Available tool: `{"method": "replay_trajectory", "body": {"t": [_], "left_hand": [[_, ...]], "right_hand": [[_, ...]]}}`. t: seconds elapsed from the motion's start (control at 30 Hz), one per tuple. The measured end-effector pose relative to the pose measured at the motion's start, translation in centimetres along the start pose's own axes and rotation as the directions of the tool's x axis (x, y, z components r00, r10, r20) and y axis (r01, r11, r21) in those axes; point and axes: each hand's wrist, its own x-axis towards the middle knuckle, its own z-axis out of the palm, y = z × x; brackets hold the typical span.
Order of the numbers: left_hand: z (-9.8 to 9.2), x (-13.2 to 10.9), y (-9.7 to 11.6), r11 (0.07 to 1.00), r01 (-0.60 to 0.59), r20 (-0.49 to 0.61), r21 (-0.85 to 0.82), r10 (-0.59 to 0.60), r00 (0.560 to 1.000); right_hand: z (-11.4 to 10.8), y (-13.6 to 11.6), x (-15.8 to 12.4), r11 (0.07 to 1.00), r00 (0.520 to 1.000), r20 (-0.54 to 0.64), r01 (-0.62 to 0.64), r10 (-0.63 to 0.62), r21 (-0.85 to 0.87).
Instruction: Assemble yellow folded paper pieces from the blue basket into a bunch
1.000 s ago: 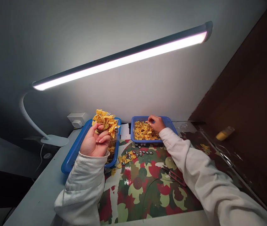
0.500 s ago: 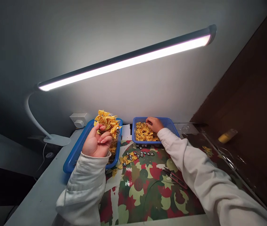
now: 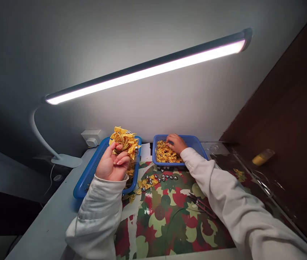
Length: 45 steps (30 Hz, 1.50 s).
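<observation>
Left hand (image 3: 112, 166): grip closed on a bundle of gold cords with yellow bows (image 3: 123, 141), raised above the left blue basket (image 3: 85, 177), which sits toward the back left of the desk (image 3: 58, 200). Right hand (image 3: 177, 144): fingers bent inside the right blue basket (image 3: 200, 145), by the desk's back edge, at a heap of loose yellow bows (image 3: 165, 155). A gold loop shows by the fingertips; cannot tell whether it is pinched.

Change over the last second: right hand has shifted slightly left and lower within its basket; left hand and bundle look much the same. Judgement: the right hand is sorting among the bows, with no piece visibly lifted clear, so the bundle appears not added to in this interval.

Also noted: silver beads (image 3: 167, 176) and a few stray bows (image 3: 150, 181) in front of the right basket; snips (image 3: 202, 206) beside the right sleeve, toward the desk's right edge.
</observation>
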Motion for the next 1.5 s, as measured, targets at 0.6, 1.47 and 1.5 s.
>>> {"method": "replay_trajectory", "body": {"t": [0.6,1.47,1.5], "left_hand": [[0.2,-0.1,0.0,1.0,0.013,-0.004,-0.004,-0.013,1.0],[0.1,0.0,-0.2,1.0,0.029,-0.005,0.0,-0.029,1.0],[0.1,0.0,-0.2,1.0,0.03,-0.002,0.0,-0.03,1.0]], "right_hand": [[1.2,-0.3,0.1,0.995,0.995,0.076,-0.073,0.068,0.063],[1.3,-0.2,0.3,0.973,0.973,0.086,-0.205,0.215,-0.109],[1.2,-0.2,0.3,0.972,0.972,0.094,-0.205,0.217,-0.115]]}}
